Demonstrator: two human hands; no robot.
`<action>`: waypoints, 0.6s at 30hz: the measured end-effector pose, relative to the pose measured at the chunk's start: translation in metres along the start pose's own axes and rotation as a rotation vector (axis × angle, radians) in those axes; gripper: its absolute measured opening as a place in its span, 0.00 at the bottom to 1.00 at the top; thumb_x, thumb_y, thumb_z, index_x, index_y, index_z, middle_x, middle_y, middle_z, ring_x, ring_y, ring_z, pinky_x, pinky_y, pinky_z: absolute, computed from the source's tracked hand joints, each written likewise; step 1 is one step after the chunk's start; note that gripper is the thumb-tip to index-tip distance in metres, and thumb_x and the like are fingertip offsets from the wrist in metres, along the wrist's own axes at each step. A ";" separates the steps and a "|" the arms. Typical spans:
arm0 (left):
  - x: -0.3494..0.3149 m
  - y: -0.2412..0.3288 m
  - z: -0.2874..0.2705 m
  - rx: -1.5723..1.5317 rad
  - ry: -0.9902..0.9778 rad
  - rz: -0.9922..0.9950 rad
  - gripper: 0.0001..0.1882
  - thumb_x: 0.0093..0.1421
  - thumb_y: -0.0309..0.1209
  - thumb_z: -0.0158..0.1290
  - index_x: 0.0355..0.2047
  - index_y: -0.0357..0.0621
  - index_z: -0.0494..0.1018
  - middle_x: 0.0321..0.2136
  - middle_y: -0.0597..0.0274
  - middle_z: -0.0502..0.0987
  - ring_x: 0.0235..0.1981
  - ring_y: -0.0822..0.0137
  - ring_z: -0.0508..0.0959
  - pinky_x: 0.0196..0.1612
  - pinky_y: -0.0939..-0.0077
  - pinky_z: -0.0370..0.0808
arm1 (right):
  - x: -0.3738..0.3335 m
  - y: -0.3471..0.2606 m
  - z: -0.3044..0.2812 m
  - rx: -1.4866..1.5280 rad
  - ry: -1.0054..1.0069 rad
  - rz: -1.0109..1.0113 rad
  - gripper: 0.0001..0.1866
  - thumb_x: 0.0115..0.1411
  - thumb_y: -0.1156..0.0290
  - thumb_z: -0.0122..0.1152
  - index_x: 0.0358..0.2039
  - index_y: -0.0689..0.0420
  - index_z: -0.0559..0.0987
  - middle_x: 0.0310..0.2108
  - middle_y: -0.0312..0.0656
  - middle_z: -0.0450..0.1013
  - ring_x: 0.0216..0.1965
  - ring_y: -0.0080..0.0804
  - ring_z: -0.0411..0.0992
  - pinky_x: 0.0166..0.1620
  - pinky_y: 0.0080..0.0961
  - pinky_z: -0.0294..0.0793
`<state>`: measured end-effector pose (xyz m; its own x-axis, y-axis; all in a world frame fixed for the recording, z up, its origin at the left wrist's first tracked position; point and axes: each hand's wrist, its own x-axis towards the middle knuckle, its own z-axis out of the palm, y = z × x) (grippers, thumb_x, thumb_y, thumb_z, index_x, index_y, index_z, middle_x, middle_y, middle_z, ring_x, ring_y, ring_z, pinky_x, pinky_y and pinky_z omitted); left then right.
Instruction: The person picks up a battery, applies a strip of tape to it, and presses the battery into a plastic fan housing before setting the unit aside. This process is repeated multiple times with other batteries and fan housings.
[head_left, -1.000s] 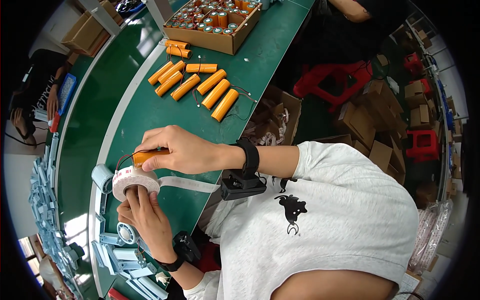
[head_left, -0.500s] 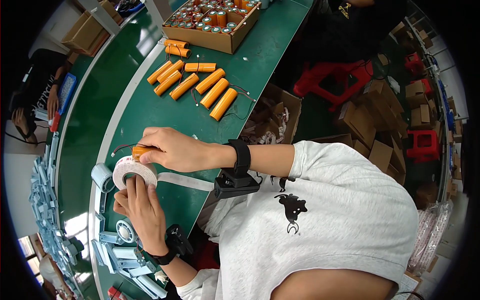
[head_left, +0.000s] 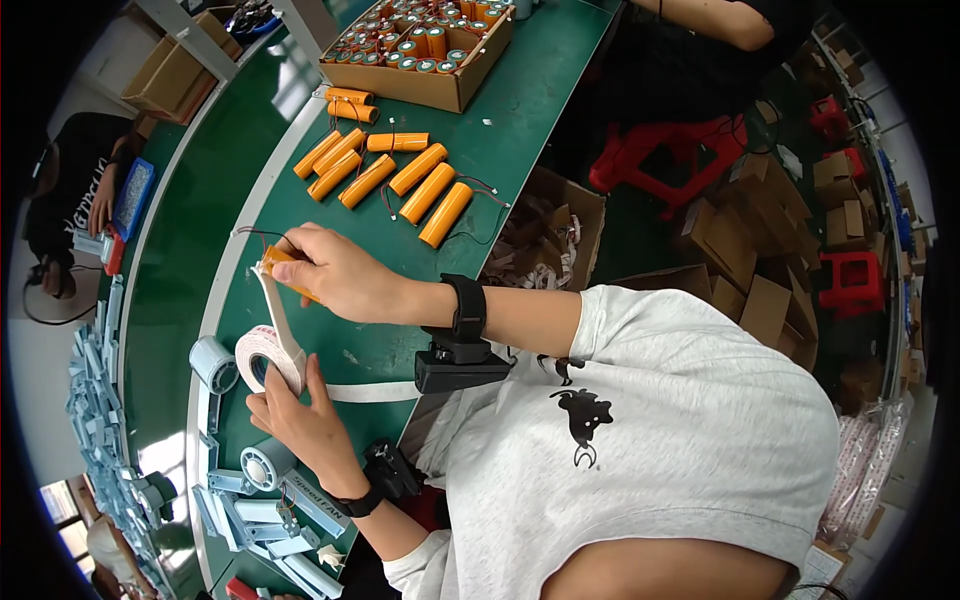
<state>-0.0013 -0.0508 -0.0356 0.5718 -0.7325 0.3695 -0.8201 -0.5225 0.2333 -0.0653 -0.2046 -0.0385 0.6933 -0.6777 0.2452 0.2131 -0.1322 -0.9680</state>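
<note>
My right hand [head_left: 345,275] grips an orange cylindrical battery [head_left: 274,260] with thin wires trailing from its end. My left hand [head_left: 305,425], lower in the picture, is closed on a roll of white double-sided tape [head_left: 264,338], its fingers partly hidden in the core. A narrow white strip [head_left: 270,300] runs taut from the roll up to the battery's end. From the roll's other side a loose white band [head_left: 375,392] stretches toward the table edge. Several more orange batteries [head_left: 427,192] with leads lie on the green table beyond my right hand.
A cardboard box [head_left: 440,85] packed with upright batteries stands at the table's far end. Pale blue fan housings [head_left: 265,465] lie beside my left hand. A cardboard carton [head_left: 575,215] and red stool [head_left: 670,165] stand off the table's edge. Another person's arms [head_left: 103,195] show at left.
My right hand has lifted the battery away from the tape roll, drawing out a strip between them. My left hand has shifted slightly down and right with the roll.
</note>
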 end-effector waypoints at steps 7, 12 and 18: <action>0.010 0.018 0.020 -0.089 0.116 0.220 0.20 0.51 0.32 0.56 0.43 0.35 0.68 0.28 0.59 0.68 0.30 0.59 0.61 0.37 0.69 0.58 | 0.019 0.020 0.003 0.606 0.133 0.149 0.07 0.61 0.72 0.48 0.36 0.63 0.65 0.30 0.43 0.71 0.33 0.25 0.72 0.32 0.18 0.72; 0.013 0.022 0.019 0.122 0.076 0.334 0.22 0.51 0.30 0.55 0.45 0.35 0.66 0.29 0.59 0.69 0.31 0.59 0.62 0.37 0.69 0.58 | 0.029 0.027 0.010 0.616 0.207 0.202 0.09 0.60 0.74 0.48 0.39 0.63 0.63 0.33 0.45 0.72 0.36 0.29 0.73 0.36 0.21 0.74; 0.002 0.029 0.027 -0.118 -0.257 0.277 0.22 0.51 0.26 0.53 0.48 0.34 0.64 0.36 0.53 0.71 0.37 0.54 0.64 0.42 0.66 0.61 | 0.096 0.004 -0.046 0.903 0.717 -0.221 0.10 0.60 0.73 0.49 0.39 0.64 0.65 0.34 0.44 0.72 0.36 0.31 0.73 0.36 0.22 0.74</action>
<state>-0.0230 -0.0790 -0.0521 0.3034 -0.9318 0.1995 -0.9323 -0.2470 0.2641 -0.0295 -0.3034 -0.0209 0.0947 -0.9948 0.0384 0.8914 0.0676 -0.4482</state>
